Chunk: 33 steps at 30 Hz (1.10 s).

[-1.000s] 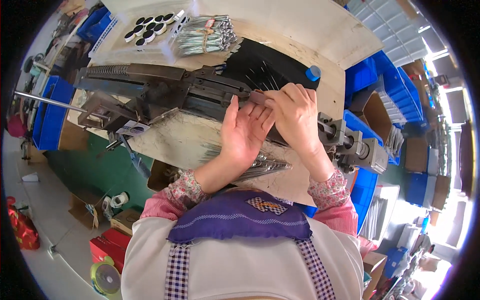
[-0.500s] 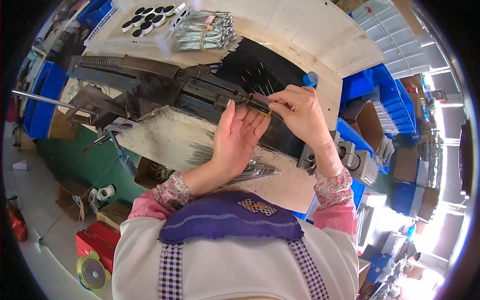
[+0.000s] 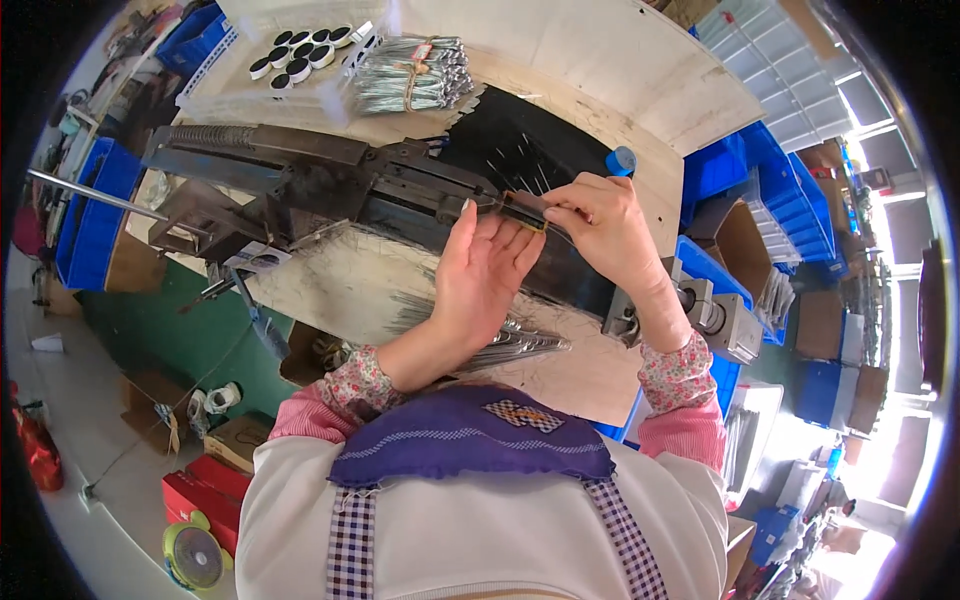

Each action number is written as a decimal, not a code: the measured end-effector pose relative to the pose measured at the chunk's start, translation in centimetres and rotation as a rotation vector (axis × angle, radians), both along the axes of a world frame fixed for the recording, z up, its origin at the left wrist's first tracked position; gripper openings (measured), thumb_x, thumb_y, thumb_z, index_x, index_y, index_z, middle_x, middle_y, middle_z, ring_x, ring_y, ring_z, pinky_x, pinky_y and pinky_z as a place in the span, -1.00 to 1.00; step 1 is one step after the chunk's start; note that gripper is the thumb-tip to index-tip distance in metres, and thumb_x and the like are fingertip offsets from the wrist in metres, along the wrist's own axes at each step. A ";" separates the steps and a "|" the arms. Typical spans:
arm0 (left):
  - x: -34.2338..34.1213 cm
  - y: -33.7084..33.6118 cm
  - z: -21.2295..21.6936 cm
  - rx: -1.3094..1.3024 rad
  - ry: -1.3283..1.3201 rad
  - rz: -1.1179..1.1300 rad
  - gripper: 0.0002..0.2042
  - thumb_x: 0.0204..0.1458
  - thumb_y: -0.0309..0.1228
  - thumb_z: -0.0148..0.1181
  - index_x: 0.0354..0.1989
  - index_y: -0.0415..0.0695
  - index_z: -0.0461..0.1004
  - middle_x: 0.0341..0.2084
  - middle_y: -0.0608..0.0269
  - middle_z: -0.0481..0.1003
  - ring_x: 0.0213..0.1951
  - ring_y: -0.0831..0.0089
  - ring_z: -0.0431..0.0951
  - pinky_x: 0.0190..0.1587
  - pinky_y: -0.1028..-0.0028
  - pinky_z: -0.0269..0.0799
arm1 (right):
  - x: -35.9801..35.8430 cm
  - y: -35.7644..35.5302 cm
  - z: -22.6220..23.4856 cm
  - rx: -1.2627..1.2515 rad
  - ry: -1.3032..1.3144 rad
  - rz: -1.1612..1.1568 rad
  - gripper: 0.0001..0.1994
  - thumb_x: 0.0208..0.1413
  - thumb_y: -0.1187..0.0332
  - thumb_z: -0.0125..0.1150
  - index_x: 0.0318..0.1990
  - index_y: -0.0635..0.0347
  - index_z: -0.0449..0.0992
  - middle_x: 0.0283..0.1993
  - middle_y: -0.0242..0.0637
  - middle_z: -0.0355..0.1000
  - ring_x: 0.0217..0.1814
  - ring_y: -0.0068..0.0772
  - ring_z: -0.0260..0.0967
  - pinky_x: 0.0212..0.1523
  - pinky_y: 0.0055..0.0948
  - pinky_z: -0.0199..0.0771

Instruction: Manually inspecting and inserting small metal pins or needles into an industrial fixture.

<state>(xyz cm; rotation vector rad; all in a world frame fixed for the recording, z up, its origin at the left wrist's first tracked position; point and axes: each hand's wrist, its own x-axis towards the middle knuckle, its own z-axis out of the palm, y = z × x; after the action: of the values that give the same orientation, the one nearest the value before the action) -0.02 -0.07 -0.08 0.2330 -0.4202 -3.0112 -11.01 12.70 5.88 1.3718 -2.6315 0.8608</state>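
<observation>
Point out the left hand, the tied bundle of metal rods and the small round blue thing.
Left hand (image 3: 480,272): head view, on the open palm.
Tied bundle of metal rods (image 3: 418,84): head view, near its middle.
Small round blue thing (image 3: 621,161): head view, middle of its visible surface.

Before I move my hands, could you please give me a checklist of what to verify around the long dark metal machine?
1. Left hand grip open, palm up: ok.
2. Left hand clear of the long dark metal machine: not ok, its fingers are at the machine's narrow end.
3. Right hand grip pinched: ok; anything between the fingertips, cannot tell.
4. Round blue cap clear of right hand: cannot tell, it appears close beyond the knuckles.
5. Silvery wire bundle tied: ok.
6. Loose silvery wires away from left wrist: not ok, they show on both sides of it.
</observation>
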 end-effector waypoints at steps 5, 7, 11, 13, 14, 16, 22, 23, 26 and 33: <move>0.3 -0.1 0.3 -0.009 -0.031 -0.009 -0.44 0.24 0.02 -0.23 0.03 -0.33 0.27 0.04 0.02 0.34 0.15 0.26 0.30 0.33 0.30 0.09 | 1.2 0.2 1.7 -0.227 -0.077 -0.088 -0.86 0.02 0.40 0.21 -0.24 0.15 0.52 -0.41 -0.29 0.46 -0.39 -0.18 0.43 -0.35 -0.28 0.37; 0.4 -0.2 0.4 0.019 0.019 0.002 -0.50 0.27 -0.03 -0.23 0.03 -0.29 0.30 0.03 0.13 0.37 0.12 0.35 0.34 0.25 0.38 0.19 | 3.3 0.1 2.6 -0.018 -0.049 -0.242 -0.81 0.11 0.38 0.11 -0.11 0.13 0.42 -0.39 -0.21 0.48 -0.45 -0.06 0.46 -0.51 -0.18 0.40; 0.2 -0.1 -0.5 0.023 0.062 0.018 -0.51 0.27 -0.04 -0.22 0.00 -0.30 0.31 0.00 0.15 0.39 0.12 0.34 0.34 0.26 0.36 0.18 | 4.5 -0.8 1.4 0.341 0.142 -0.125 -0.65 0.03 0.41 0.10 0.01 0.26 0.43 -0.52 -0.05 0.46 -0.48 -0.05 0.46 -0.47 -0.21 0.45; 0.1 -0.3 -1.1 0.080 0.105 0.003 -0.52 0.26 -0.04 -0.21 -0.03 -0.29 0.32 -0.08 0.17 0.41 0.07 0.34 0.36 0.25 0.33 0.18 | 4.6 -1.0 1.6 0.353 0.180 -0.104 -0.63 0.00 0.42 0.10 0.01 0.28 0.43 -0.54 -0.05 0.45 -0.50 -0.04 0.46 -0.48 -0.19 0.45; 0.1 -0.3 -1.1 0.081 0.083 -0.003 -0.52 0.26 -0.04 -0.21 -0.03 -0.29 0.32 -0.08 0.17 0.41 0.07 0.34 0.36 0.25 0.33 0.18 | 4.7 -1.2 1.6 0.361 0.231 -0.070 -0.61 -0.03 0.43 0.09 0.01 0.31 0.43 -0.55 -0.05 0.45 -0.52 -0.04 0.45 -0.49 -0.17 0.45; 0.0 -0.2 -0.3 0.032 0.029 -0.007 -0.54 0.26 -0.05 -0.19 -0.06 -0.27 0.35 -0.18 0.20 0.41 -0.02 0.34 0.38 0.22 0.33 0.21 | 4.7 -1.3 1.1 0.363 0.317 -0.054 -0.63 -0.09 0.44 0.12 -0.07 0.40 0.44 -0.60 -0.12 0.43 -0.55 -0.13 0.46 -0.54 -0.26 0.44; -0.1 -0.5 0.4 -0.123 -0.051 -0.047 -0.71 0.27 -0.20 -0.13 -0.13 -0.18 0.39 -0.22 0.30 0.44 -0.05 0.47 0.40 0.14 0.40 0.26 | 4.8 -0.3 1.1 0.343 0.137 -0.051 -0.76 -0.02 0.55 0.01 -0.15 0.32 0.29 -0.48 -0.02 0.46 -0.41 0.04 0.46 -0.42 -0.08 0.43; 0.1 -0.4 -0.1 -0.125 -0.059 -0.048 -0.71 0.27 -0.20 -0.13 -0.13 -0.18 0.39 -0.22 0.30 0.44 -0.05 0.47 0.40 0.14 0.40 0.26 | 5.5 0.6 0.7 0.341 0.129 -0.051 -0.76 -0.02 0.55 0.01 -0.15 0.32 0.29 -0.48 -0.02 0.46 -0.41 0.04 0.46 -0.42 -0.08 0.43; 0.1 1.3 -1.8 -0.130 -0.147 0.033 -0.77 0.19 -0.24 0.05 -0.22 -0.17 0.35 -0.24 0.23 0.41 -0.02 0.38 0.37 0.19 0.34 0.22 | 9.1 4.4 -2.0 0.328 -0.165 -0.077 -0.77 0.01 0.51 0.00 -0.12 0.25 0.32 -0.26 -0.02 0.48 -0.21 0.03 0.45 -0.26 -0.10 0.44; 4.8 1.0 -1.9 -0.404 -0.079 -0.287 -0.41 0.22 -0.23 -0.02 0.32 -0.29 -0.01 0.28 -0.02 0.12 0.32 0.14 0.12 0.38 0.20 -0.08 | 10.6 4.3 -12.4 0.330 -0.244 0.146 -0.89 -0.01 0.44 0.06 -0.36 0.17 0.51 -0.33 -0.07 0.50 -0.31 0.02 0.46 -0.31 -0.12 0.47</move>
<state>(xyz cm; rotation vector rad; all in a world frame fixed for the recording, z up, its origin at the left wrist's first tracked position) 4.80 0.92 -1.95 0.2786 -1.1405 -3.0978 -0.37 17.00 -6.52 1.6468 -2.9982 0.6657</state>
